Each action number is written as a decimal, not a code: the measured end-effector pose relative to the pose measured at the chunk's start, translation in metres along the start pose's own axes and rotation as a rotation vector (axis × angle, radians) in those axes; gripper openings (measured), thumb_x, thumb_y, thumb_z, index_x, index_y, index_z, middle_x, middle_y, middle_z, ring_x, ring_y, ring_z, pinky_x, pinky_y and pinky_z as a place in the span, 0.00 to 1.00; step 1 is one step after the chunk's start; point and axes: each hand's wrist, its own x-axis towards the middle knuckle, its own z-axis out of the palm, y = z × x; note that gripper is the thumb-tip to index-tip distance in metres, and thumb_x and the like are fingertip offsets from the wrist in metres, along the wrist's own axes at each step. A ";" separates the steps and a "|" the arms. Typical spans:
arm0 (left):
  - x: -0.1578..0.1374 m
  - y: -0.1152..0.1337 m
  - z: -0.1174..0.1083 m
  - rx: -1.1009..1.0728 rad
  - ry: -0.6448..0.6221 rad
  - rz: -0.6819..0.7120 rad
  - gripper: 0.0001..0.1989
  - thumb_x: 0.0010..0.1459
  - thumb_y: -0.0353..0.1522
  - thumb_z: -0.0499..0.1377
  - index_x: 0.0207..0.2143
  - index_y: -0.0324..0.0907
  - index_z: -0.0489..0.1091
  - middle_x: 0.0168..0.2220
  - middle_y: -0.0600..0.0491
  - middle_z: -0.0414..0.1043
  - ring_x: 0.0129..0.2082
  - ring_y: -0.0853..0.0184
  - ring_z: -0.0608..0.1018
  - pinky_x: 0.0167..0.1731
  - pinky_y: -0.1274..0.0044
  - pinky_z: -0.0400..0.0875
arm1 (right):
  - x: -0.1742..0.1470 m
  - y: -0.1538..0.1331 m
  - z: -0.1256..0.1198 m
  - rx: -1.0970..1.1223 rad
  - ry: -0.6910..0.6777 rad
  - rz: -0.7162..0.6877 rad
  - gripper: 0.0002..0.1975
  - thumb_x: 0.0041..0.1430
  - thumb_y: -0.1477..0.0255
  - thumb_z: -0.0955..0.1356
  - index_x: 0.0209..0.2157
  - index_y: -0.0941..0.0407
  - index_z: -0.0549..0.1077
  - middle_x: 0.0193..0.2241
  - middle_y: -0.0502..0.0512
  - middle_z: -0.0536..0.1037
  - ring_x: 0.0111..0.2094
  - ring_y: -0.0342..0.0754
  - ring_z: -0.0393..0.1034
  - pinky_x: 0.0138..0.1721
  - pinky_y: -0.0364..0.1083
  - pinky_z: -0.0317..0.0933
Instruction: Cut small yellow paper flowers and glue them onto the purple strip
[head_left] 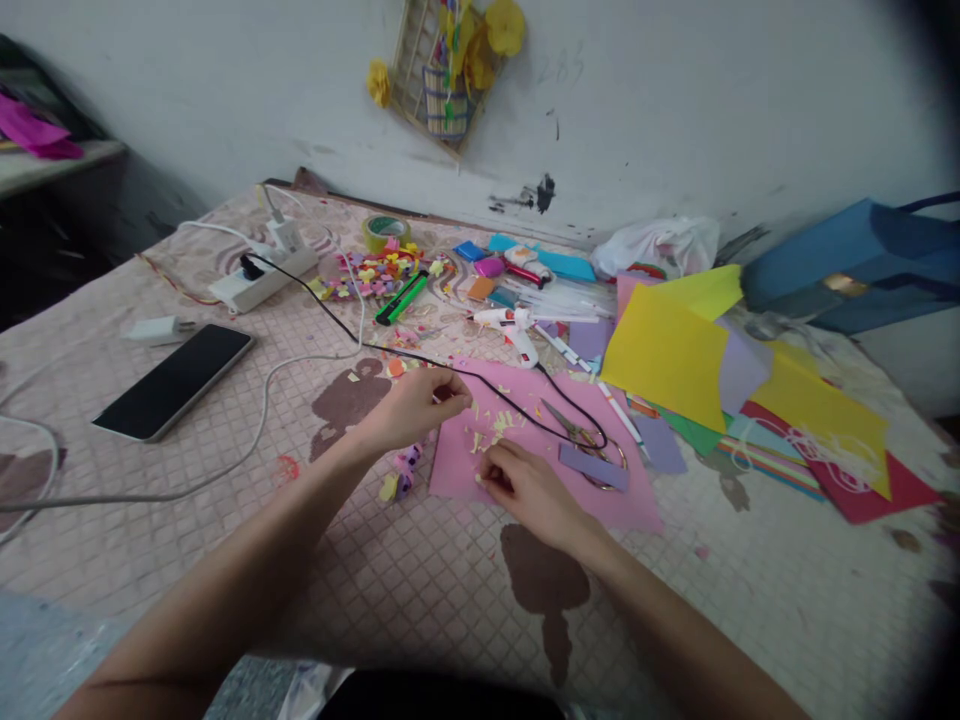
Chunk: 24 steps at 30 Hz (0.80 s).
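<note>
My left hand [420, 405] hovers by the left edge of a pink foam sheet [540, 505], thumb and fingers pinched together; whatever is between them is hidden. Over the sheet's front part, my right hand [529, 485] is closed, with a small pale yellow piece [478, 479] at its fingertips. Loose pale yellow scraps [491, 425] lie on the sheet between and beyond the hands. Scissors [566, 425] rest to the right, partly under a purple strip [592, 466]. Just below my left hand sits a small purple and yellow decoration [403, 472].
A white glue gun [517, 330] lies behind the sheet, its black cord [491, 385] crossing the work area. Left are a phone [176, 385] and power strip [262, 278]. A green cutter [403, 298] and tape roll [385, 233] lie behind; coloured sheets [667, 350] spread right.
</note>
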 end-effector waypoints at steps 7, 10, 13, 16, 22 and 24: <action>0.000 -0.002 0.000 -0.021 -0.005 0.007 0.06 0.52 0.31 0.53 0.27 0.38 0.68 0.24 0.55 0.67 0.23 0.74 0.67 0.24 0.81 0.62 | -0.001 0.000 0.000 0.017 0.009 0.015 0.06 0.52 0.82 0.64 0.30 0.56 0.65 0.31 0.51 0.69 0.30 0.43 0.64 0.31 0.42 0.56; 0.001 -0.002 -0.001 -0.004 -0.017 0.009 0.06 0.51 0.30 0.54 0.27 0.37 0.68 0.25 0.54 0.69 0.24 0.73 0.69 0.26 0.80 0.63 | -0.001 -0.001 0.000 0.024 0.008 0.012 0.06 0.51 0.81 0.64 0.29 0.56 0.66 0.30 0.51 0.69 0.30 0.43 0.64 0.30 0.42 0.56; 0.001 -0.003 0.000 0.011 -0.019 0.003 0.06 0.51 0.30 0.54 0.27 0.37 0.69 0.26 0.53 0.70 0.26 0.72 0.70 0.27 0.80 0.64 | 0.001 -0.002 -0.002 0.105 0.054 0.009 0.06 0.52 0.81 0.64 0.29 0.57 0.67 0.29 0.50 0.69 0.30 0.42 0.64 0.31 0.41 0.57; 0.002 -0.003 0.000 0.021 -0.010 -0.012 0.06 0.51 0.31 0.54 0.27 0.37 0.69 0.26 0.52 0.70 0.26 0.71 0.71 0.27 0.79 0.64 | 0.007 -0.003 -0.007 0.258 0.185 0.033 0.05 0.52 0.80 0.63 0.29 0.57 0.67 0.28 0.51 0.70 0.30 0.42 0.64 0.32 0.42 0.58; 0.001 -0.001 0.001 0.002 0.009 -0.021 0.07 0.51 0.32 0.54 0.27 0.38 0.69 0.26 0.52 0.71 0.26 0.71 0.70 0.27 0.79 0.64 | 0.032 -0.008 -0.016 0.606 0.285 0.176 0.06 0.53 0.70 0.64 0.30 0.58 0.70 0.22 0.48 0.68 0.22 0.40 0.60 0.23 0.40 0.55; 0.001 0.000 0.001 0.008 0.027 -0.027 0.07 0.51 0.32 0.54 0.27 0.38 0.69 0.25 0.53 0.70 0.25 0.71 0.70 0.26 0.79 0.64 | 0.039 -0.011 -0.016 0.676 0.290 0.219 0.08 0.52 0.68 0.66 0.30 0.58 0.70 0.21 0.48 0.68 0.19 0.39 0.58 0.20 0.39 0.53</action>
